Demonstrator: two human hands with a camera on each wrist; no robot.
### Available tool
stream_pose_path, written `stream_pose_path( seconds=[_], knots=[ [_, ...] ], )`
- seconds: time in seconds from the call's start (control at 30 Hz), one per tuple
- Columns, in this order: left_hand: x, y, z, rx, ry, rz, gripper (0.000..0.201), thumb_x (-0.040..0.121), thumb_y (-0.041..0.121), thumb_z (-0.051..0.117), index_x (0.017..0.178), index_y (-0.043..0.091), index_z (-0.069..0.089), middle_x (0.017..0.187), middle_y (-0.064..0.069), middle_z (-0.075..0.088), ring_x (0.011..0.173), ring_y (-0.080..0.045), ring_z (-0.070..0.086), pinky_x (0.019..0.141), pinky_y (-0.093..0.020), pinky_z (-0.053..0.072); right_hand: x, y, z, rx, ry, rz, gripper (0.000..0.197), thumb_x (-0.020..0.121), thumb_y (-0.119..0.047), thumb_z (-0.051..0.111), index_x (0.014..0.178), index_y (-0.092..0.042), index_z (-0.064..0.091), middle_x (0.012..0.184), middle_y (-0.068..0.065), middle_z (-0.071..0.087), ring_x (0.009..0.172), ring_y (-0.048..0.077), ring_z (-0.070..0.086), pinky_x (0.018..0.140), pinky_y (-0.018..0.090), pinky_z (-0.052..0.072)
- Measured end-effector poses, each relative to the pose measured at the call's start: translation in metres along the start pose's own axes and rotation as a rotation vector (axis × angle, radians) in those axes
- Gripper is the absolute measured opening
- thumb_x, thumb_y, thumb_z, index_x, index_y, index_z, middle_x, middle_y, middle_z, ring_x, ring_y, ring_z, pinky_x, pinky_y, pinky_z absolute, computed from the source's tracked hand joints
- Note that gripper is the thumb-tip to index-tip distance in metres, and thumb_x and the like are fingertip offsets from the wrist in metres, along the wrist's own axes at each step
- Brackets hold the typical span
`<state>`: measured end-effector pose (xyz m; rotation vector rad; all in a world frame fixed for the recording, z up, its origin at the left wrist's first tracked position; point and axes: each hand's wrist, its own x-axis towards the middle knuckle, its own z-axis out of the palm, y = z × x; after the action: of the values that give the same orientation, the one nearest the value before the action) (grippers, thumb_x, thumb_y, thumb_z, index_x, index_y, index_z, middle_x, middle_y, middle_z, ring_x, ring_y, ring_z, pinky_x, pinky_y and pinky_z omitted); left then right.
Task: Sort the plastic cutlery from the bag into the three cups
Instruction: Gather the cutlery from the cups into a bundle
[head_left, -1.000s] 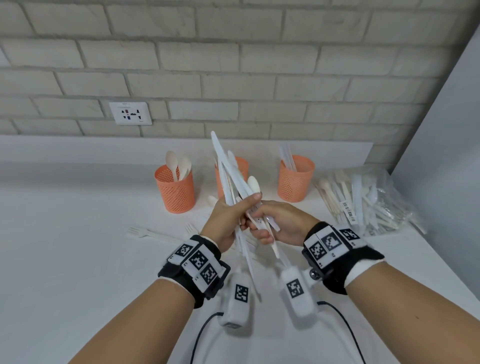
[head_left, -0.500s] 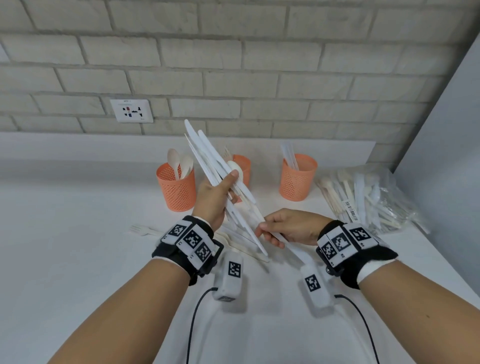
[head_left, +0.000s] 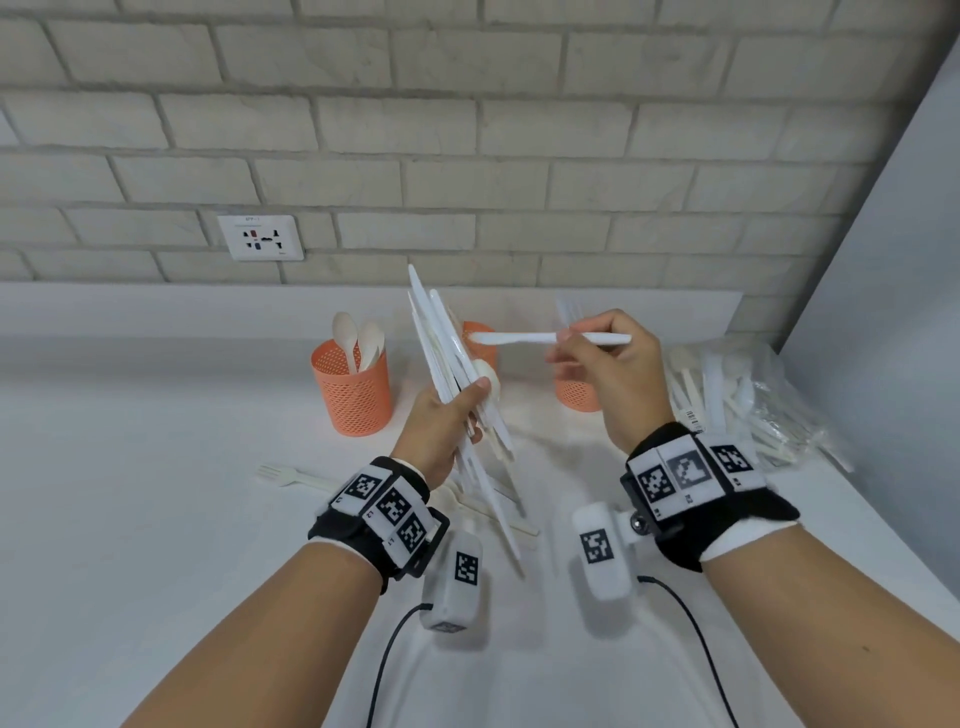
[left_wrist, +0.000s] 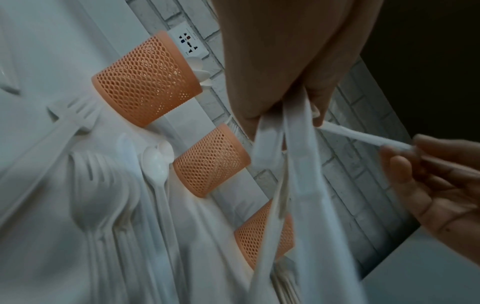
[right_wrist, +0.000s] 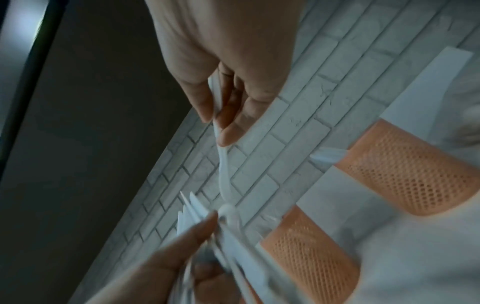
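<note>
1. I count three orange mesh cups on the white worktop (head_left: 130, 519), in a row by the wall: the left cup (head_left: 351, 391), the middle cup (head_left: 480, 340) and the right cup (head_left: 576, 392).
2. The left cup holds two spoons (head_left: 358, 340), bowls up. The middle cup is mostly hidden behind what my left hand carries; the right cup is half covered by my right hand, with some pale handles just showing above it, too blurred to count.
3. My left hand (head_left: 441, 431) is closed round a bundle (head_left: 457, 374) of white cutlery, thumb pressed across the front. It stands tilted, tips up toward the wall, low ends hanging above the worktop. I cannot count the pieces; most look like knives, with one spoon bowl at the thumb.
4. My right hand (head_left: 615, 379) pinches one knife (head_left: 545, 339) between thumb and fingertips. It lies level in the air, its tip reaching toward the bundle, above the right cup.
5. The clear bag (head_left: 743, 400) lies at the right end of the worktop, with more cutlery inside.
6. One fork (head_left: 283, 474) lies alone to the left on the worktop; more loose forks and spoons lie under my left wrist, partly hidden.
7. One wall socket (head_left: 261, 237) sits in the brick above the left cup.
</note>
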<state>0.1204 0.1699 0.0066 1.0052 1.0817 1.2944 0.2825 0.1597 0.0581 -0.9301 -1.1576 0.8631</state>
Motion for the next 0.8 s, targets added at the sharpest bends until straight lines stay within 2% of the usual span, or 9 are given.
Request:
stream_pose_path(
  seconds=[0.07,0.2,0.3,0.37,0.43,0.53,0.63,0.73,0.8],
  knots=[
    [-0.001,0.001,0.000,0.021,0.007,0.003,0.017,0.092,0.017,0.056,0.103,0.005,0.059,0.073,-0.006,0.056,0.061,-0.015,0.053,0.049,-0.020,0.046,-0.010,0.006,0.004,-0.026,-0.104,0.061,0.015,0.081,0.004,0.064,0.075,-0.006,0.055,0.066,0.002,0.068,0.064,0.020,0.069,0.055,0.025,0.054],
    [-0.003,0.002,-0.004,0.024,0.007,-0.010,0.021,0.093,0.020,0.054,0.107,0.005,0.059,0.077,-0.003,0.061,0.071,-0.015,0.058,0.066,-0.026,0.049,-0.017,0.014,0.003,-0.073,-0.273,0.188,0.013,0.083,0.001,0.061,0.078,-0.009,0.055,0.071,0.008,0.070,0.073,0.024,0.069,0.060,0.031,0.054],
    [-0.006,0.000,-0.007,0.017,-0.003,-0.014,0.016,0.093,0.019,0.053,0.103,0.010,0.061,0.087,-0.005,0.064,0.082,-0.019,0.061,0.080,-0.033,0.049,-0.016,0.013,0.001,-0.068,-0.414,0.244,0.016,0.088,0.002,0.053,0.086,-0.012,0.061,0.081,0.006,0.067,0.078,0.021,0.067,0.061,0.029,0.054],
    [-0.006,0.002,-0.008,0.012,-0.029,-0.024,0.022,0.094,0.017,0.051,0.108,0.004,0.061,0.091,-0.011,0.066,0.085,-0.023,0.063,0.082,-0.036,0.051,-0.019,0.014,0.003,-0.091,-0.551,0.271,0.020,0.087,0.001,0.053,0.092,-0.014,0.065,0.091,0.007,0.065,0.083,0.017,0.066,0.066,0.027,0.054],
    [-0.006,0.005,-0.008,0.018,-0.070,-0.022,0.021,0.094,0.015,0.050,0.107,0.003,0.060,0.090,-0.013,0.065,0.083,-0.024,0.064,0.080,-0.035,0.052,-0.023,0.019,0.005,-0.139,-0.618,0.289,0.016,0.086,-0.002,0.055,0.092,-0.012,0.067,0.093,0.009,0.065,0.085,0.015,0.066,0.072,0.027,0.054],
    [-0.007,0.007,-0.005,0.028,-0.120,-0.004,0.015,0.093,0.013,0.051,0.101,0.006,0.061,0.084,-0.010,0.065,0.074,-0.020,0.064,0.067,-0.027,0.054,-0.024,0.022,0.009,-0.195,-0.576,0.293,0.021,0.087,0.009,0.048,0.090,-0.010,0.058,0.086,0.009,0.065,0.077,0.018,0.069,0.074,0.030,0.055],
    [-0.007,0.004,-0.003,0.020,-0.128,0.022,0.022,0.091,0.007,0.053,0.112,-0.001,0.055,0.081,-0.009,0.063,0.072,-0.019,0.062,0.062,-0.024,0.053,-0.015,0.019,0.015,-0.232,-0.460,0.314,0.033,0.082,0.014,0.041,0.097,-0.016,0.046,0.077,0.003,0.059,0.070,0.018,0.059,0.068,0.030,0.049],
    [-0.009,0.000,0.003,0.026,-0.135,0.042,0.027,0.089,0.002,0.055,0.116,-0.002,0.052,0.083,-0.009,0.063,0.074,-0.017,0.062,0.063,-0.023,0.053,-0.007,0.014,0.022,-0.201,-0.367,0.297,0.022,0.087,-0.004,0.044,0.099,-0.020,0.053,0.068,-0.002,0.050,0.061,0.012,0.047,0.059,0.025,0.038],
    [-0.010,-0.002,0.009,0.058,-0.169,0.048,0.025,0.088,0.002,0.057,0.112,0.000,0.056,0.084,-0.009,0.063,0.070,-0.014,0.063,0.063,-0.022,0.052,-0.004,0.011,0.029,-0.254,-0.332,0.248,0.010,0.090,-0.021,0.055,0.099,-0.017,0.057,0.064,-0.008,0.051,0.054,0.004,0.053,0.053,0.019,0.041]
  ],
)
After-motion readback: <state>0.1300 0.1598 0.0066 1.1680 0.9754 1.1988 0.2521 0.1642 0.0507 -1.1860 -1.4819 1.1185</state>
